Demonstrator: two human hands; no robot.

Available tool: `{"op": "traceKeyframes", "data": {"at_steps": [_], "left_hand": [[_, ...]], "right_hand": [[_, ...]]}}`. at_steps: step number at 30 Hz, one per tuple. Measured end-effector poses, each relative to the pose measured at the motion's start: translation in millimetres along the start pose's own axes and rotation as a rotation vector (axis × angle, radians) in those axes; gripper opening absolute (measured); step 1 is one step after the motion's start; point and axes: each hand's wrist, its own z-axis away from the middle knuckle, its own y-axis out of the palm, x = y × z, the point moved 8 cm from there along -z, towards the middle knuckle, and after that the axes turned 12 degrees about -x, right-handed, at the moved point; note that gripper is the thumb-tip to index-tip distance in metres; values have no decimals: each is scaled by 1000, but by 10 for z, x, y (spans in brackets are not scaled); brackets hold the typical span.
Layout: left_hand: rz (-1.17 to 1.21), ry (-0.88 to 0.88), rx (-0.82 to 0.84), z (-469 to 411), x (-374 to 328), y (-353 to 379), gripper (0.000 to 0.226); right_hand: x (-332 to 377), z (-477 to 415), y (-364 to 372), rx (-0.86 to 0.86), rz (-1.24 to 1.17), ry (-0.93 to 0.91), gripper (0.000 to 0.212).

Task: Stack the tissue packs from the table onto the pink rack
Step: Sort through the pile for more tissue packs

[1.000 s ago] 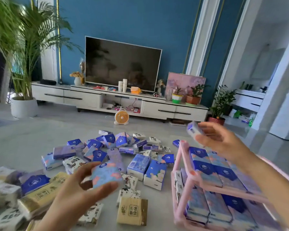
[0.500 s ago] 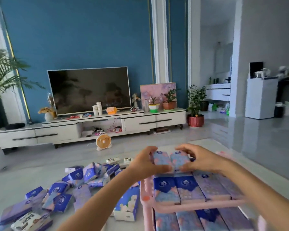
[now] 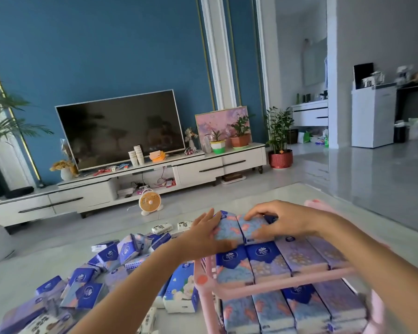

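Observation:
The pink rack (image 3: 287,282) stands at the lower right, with its two visible shelves filled with rows of blue and purple tissue packs (image 3: 263,260). On top of that upper row, at its far end, lie two blue-and-pink packs side by side. My left hand (image 3: 204,233) grips the left pack (image 3: 228,229) between fingers and thumb. My right hand (image 3: 285,219) curls over the right pack (image 3: 252,226) and pinches it. Several loose packs (image 3: 106,260) lie scattered on the table to the left.
A taller white-and-blue pack (image 3: 181,288) stands right against the rack's left post. Small white packs (image 3: 162,228) lie at the table's far edge. Beyond are a small orange fan (image 3: 149,202) on the floor and a TV cabinet (image 3: 198,171).
Both hands have carried their packs from above the table to the far end of the rack's top row and set them side by side. My view has lifted and turned right.

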Motion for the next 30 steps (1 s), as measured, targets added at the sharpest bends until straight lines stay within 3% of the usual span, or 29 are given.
{"op": "traceKeyframes", "data": {"at_steps": [4,6,8,10,13,14,17,22,27,30], "left_hand": [[36,-22,-26,-9,53,50,84],[8,12,-51,-15,6,32,66],[-161,88,-58,-23,-45,23,50],[-359,152,-80,-51,-35,12,48],[-433,150,-72,-64,-14,19,47],[-408,146,-59,-74,1,47,49],[-19,-26,-116,-65,53,24,59],[511,-179,-447,252,183,-362,58],[559,-292,-720,969,947,-444,14],[610,-397,-813,1474,1387,-366,25]], "right_hand": [[5,-15,-16,-103,-8,-6,29],[-4,-9,-3,-138,-7,0,27],[-3,1,3,-159,-9,10,26],[7,13,8,-162,-2,25,27],[66,45,16,-144,14,28,31],[92,61,7,-142,16,27,33],[179,122,-66,-175,24,21,41],[391,295,-235,-265,56,-22,41],[889,466,-162,-272,84,-150,31],[1280,462,133,-239,21,-219,31]]}}
